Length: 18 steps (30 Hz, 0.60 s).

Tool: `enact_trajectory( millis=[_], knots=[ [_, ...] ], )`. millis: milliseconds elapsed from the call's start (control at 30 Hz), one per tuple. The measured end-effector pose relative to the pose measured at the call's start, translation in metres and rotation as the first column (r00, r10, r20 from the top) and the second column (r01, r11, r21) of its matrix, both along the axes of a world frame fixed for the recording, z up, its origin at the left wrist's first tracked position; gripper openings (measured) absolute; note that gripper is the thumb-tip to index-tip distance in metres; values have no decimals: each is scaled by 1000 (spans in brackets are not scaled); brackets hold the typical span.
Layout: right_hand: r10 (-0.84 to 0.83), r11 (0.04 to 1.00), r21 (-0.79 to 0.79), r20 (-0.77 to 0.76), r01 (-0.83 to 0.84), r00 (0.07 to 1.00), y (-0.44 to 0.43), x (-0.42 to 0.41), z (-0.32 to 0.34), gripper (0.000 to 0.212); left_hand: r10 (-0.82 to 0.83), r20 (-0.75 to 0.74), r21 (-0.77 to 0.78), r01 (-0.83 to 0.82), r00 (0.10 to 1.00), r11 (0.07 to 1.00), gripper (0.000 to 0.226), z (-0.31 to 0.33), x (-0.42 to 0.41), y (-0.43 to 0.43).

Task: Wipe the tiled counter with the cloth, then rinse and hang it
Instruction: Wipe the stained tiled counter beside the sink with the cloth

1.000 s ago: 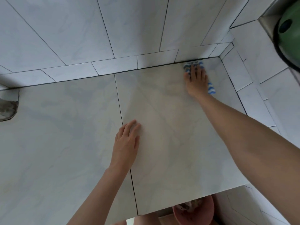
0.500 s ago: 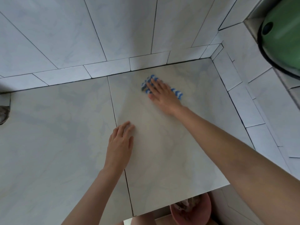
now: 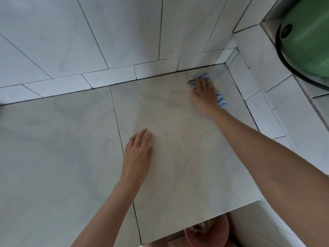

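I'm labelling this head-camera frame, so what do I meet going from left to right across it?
The left hand flat on the tiled surface → the right hand pressing the blue-and-white cloth → the green tub at the upper right edge.

A soft blue-and-white woven cloth (image 3: pixel 220 100) lies on the smooth, faintly glossy marbled tile counter (image 3: pixel 178 157), under matching glazed wall tiles (image 3: pixel 124 32).

Left hand (image 3: pixel 138 154): bare, sharply seen.
Left forearm (image 3: pixel 110 207): bare from the wrist back to the picture's edge.
Right hand (image 3: pixel 204 93): bare, outline blurred.
Right forearm (image 3: pixel 267 157): bare from the wrist back likewise.
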State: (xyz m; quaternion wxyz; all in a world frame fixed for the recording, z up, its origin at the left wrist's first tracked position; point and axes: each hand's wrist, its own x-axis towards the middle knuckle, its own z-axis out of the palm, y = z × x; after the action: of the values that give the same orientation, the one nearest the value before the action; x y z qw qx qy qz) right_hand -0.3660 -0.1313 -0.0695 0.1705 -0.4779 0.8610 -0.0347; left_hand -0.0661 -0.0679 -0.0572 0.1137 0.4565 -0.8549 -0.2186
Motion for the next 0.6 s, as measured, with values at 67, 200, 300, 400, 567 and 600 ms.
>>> enact_trajectory(
  millis=[67, 200, 300, 400, 567, 600],
  knots=[
    [206, 979, 3, 27, -206, 978, -9, 23, -2, 56, -21, 18, 5, 21, 1000, 1000, 45, -2, -7, -3],
    [410, 912, -20, 78, -410, 909, -16, 33, 3, 54, -28, 36, -13, 28, 999, 1000, 43, -6, -17, -10],
    [373, 928, 2, 8, -373, 928, -20, 3, 6, 51, -17, 27, -18, 18, 999, 1000, 43, -8, -19, -10],
    [280, 958, 74, -58, -275, 958, -21, -35, 3, 52, -21, 44, -31, 23, 999, 999, 42, -8, -18, -11],
    [159, 981, 124, -63, -151, 985, -21, -65, -4, 57, -15, 58, -33, 17, 998, 999, 48, -9, -18, -10],
    [95, 991, 95, -40, -91, 995, -22, -67, -2, 57, -14, 59, -33, 16, 998, 999, 48, -9, -18, -10]
  ],
)
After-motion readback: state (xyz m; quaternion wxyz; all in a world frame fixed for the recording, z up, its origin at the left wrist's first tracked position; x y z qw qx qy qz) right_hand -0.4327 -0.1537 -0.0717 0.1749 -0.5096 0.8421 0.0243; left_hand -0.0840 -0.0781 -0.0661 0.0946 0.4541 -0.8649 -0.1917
